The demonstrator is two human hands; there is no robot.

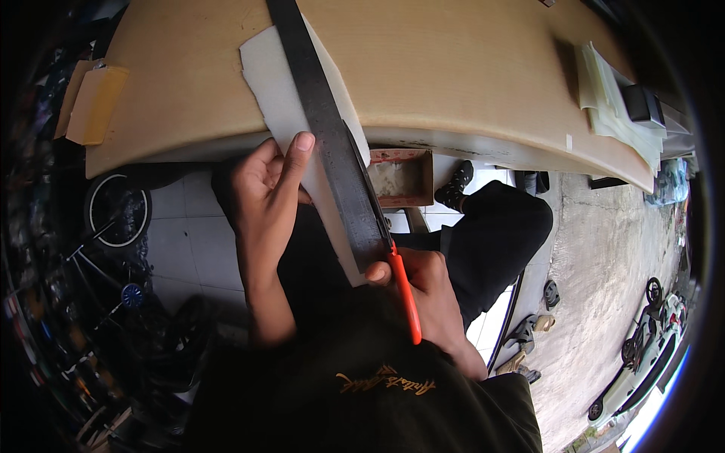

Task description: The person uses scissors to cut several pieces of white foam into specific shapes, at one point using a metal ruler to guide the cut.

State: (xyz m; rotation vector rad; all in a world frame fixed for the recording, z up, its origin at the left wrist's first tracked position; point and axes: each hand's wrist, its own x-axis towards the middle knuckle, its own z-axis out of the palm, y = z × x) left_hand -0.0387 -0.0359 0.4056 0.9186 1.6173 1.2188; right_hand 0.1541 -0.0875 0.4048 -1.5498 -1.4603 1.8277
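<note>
A long, flat dark strip (321, 106) lies lengthwise over a white sheet (266, 72), running from the table towards my lap. My left hand (268, 185) is closed on the sheet's left edge, its thumb up beside the strip and the other fingers curled, partly hidden. Along the strip's right edge lies the narrow dark blade of an orange-handled cutting tool (404, 294), perhaps scissors. My right hand (419, 279) is closed around this tool near the handle, with the thumb at the strip's near end. Some of its fingers are hidden.
The tan table (453, 68) spans the far side. A cardboard piece (98, 106) sits at its left, pale sheets (608, 106) at its right. Below the edge is a reddish box (404, 177). A bicycle wheel (118, 210) stands left; sandals (521, 332) lie right.
</note>
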